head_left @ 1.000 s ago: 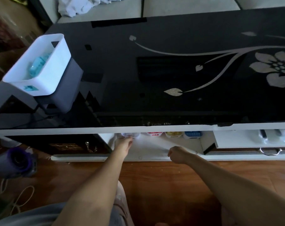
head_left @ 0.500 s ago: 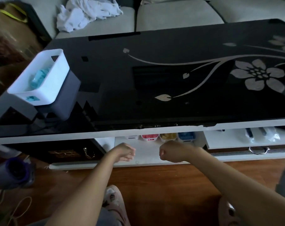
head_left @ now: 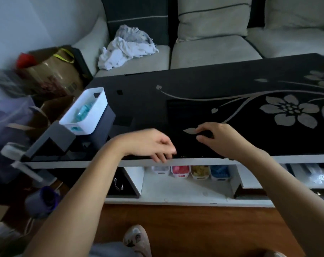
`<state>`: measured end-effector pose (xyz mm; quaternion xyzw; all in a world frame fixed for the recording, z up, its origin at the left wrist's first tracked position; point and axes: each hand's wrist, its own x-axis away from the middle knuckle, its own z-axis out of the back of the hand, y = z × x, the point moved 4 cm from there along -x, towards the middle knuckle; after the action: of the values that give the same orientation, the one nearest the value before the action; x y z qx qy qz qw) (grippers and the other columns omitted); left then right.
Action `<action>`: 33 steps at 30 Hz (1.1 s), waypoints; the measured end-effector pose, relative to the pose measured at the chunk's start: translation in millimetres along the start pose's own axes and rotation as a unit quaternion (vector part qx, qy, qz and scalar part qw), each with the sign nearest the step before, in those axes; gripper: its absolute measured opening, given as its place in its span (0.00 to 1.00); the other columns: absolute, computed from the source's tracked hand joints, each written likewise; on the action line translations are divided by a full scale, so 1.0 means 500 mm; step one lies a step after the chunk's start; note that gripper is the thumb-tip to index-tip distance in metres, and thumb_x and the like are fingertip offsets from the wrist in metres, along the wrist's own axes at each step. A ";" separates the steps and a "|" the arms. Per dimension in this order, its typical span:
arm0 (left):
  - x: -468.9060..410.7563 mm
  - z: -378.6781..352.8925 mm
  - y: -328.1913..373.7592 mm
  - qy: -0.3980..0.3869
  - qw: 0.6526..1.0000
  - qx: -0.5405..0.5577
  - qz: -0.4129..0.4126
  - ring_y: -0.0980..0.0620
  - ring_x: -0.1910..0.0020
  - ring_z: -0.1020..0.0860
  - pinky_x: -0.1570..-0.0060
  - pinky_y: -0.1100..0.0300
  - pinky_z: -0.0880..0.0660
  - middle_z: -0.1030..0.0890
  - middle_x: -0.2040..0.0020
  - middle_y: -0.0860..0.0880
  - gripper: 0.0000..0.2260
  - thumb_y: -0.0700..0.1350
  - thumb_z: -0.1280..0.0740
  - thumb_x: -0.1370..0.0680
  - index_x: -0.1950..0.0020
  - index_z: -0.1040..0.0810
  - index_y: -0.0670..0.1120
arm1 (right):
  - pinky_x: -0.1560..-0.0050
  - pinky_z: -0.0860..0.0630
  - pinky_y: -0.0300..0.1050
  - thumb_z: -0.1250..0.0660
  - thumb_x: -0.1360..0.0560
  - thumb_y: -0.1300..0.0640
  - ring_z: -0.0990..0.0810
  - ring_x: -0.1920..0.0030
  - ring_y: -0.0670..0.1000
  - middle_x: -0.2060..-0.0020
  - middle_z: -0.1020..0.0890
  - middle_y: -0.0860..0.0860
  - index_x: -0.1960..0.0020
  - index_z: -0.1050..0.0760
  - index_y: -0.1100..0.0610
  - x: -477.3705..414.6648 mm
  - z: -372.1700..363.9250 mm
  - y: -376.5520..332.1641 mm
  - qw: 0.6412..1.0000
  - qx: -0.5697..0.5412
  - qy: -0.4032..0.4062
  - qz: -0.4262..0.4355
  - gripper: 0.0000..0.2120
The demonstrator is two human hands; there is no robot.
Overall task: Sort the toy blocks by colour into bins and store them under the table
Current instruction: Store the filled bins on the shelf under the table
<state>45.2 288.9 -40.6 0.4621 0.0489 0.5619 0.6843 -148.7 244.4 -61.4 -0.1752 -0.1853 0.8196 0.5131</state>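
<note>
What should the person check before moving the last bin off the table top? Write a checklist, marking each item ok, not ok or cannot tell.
Free hands, left hand and right hand: ok.
The light-blue bin stored below: not ok, it sits on a grey box on the table.
Its blocks all one colour: cannot tell, partly hidden.
The four bins in a row on the shelf: ok.
Room for a fifth in that row: cannot tell.

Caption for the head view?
Left hand and right hand, both empty, over the table edge; four bins on the shelf below, white bin of light-blue blocks on top.
</note>
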 end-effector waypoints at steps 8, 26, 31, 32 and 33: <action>0.082 0.307 -0.194 0.529 0.794 -0.245 0.173 0.34 0.38 0.30 0.37 0.48 0.34 0.29 0.36 0.34 0.23 0.39 0.31 0.27 0.33 0.29 0.37 | 0.29 0.41 0.47 0.40 0.21 0.48 0.40 0.27 0.53 0.27 0.36 0.53 0.27 0.37 0.54 -0.033 -0.047 0.002 0.998 0.053 -0.043 -0.019 0.24; 0.070 0.226 -0.162 0.528 0.840 -0.115 0.051 0.49 0.51 0.24 0.54 0.61 0.29 0.20 0.51 0.49 0.14 0.33 0.42 0.25 0.49 0.20 0.46 | 0.36 0.33 0.48 0.44 0.22 0.40 0.31 0.32 0.55 0.30 0.33 0.55 0.25 0.44 0.52 -0.055 -0.030 0.021 0.972 -0.201 0.055 -0.109 0.31; 0.058 0.147 -0.071 0.404 0.907 -0.095 -0.074 0.58 0.54 0.22 0.56 0.68 0.30 0.19 0.55 0.57 0.08 0.38 0.34 0.24 0.55 0.20 0.51 | 0.49 0.24 0.47 0.44 0.23 0.38 0.20 0.51 0.51 0.37 0.27 0.54 0.28 0.38 0.55 -0.052 0.013 0.044 0.902 -0.388 0.081 -0.168 0.30; 0.057 0.131 -0.059 0.380 0.917 -0.090 -0.088 0.61 0.54 0.22 0.55 0.67 0.29 0.19 0.56 0.58 0.06 0.40 0.33 0.24 0.55 0.20 0.51 | 0.56 0.22 0.47 0.44 0.23 0.38 0.20 0.54 0.50 0.40 0.26 0.53 0.30 0.35 0.56 -0.047 0.025 0.042 0.900 -0.394 0.076 -0.169 0.29; 0.056 0.117 -0.048 0.358 0.925 -0.083 -0.096 0.63 0.56 0.22 0.55 0.67 0.29 0.19 0.56 0.59 0.05 0.41 0.32 0.25 0.56 0.20 0.52 | 0.62 0.22 0.45 0.44 0.23 0.38 0.22 0.55 0.49 0.42 0.25 0.52 0.32 0.33 0.56 -0.043 0.037 0.041 0.904 -0.384 0.074 -0.170 0.27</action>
<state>107.1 279.4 -11.0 0.1649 0.2886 0.6233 0.7078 -164.7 214.1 -53.3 -0.3844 -0.4746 0.5698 0.5498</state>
